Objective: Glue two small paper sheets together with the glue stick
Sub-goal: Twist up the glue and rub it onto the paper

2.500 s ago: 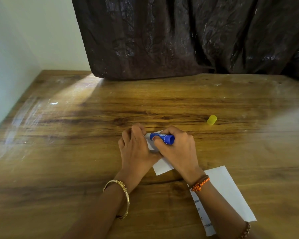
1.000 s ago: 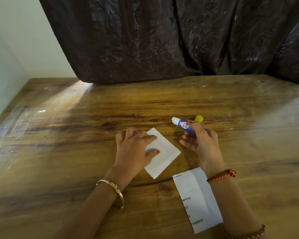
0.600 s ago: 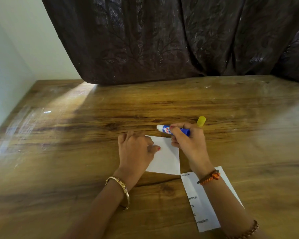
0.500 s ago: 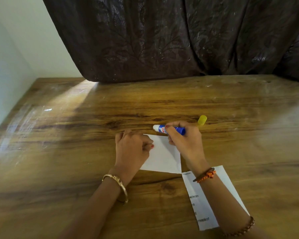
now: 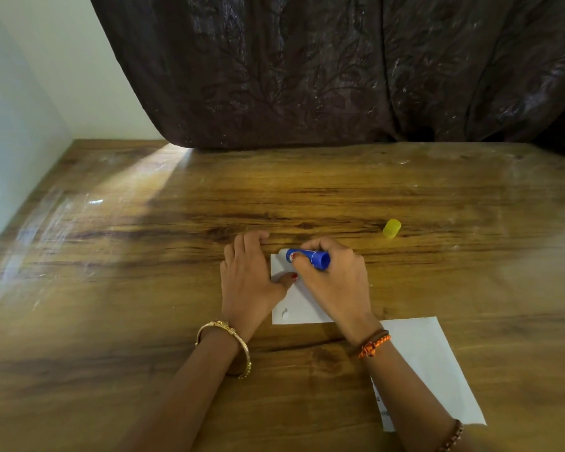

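Note:
A small white paper sheet (image 5: 299, 308) lies on the wooden table (image 5: 144, 288) in front of me. My left hand (image 5: 247, 275) rests flat on its left edge, fingers straight, thumb on the paper. My right hand (image 5: 335, 282) grips the blue glue stick (image 5: 307, 257), uncapped, its white tip pointing left at the sheet's far left corner. A second white sheet (image 5: 428, 363) with printed text lies at the near right, partly under my right forearm.
The yellow glue stick cap (image 5: 391, 228) lies on the table, right of and beyond my hands. A dark curtain (image 5: 340, 70) hangs along the table's far edge. A pale wall (image 5: 17, 119) borders the left side.
My right hand has brought the glue stick down and left onto the sheet's far left corner. The sheet has turned square under my left hand. The cap has stayed in place.

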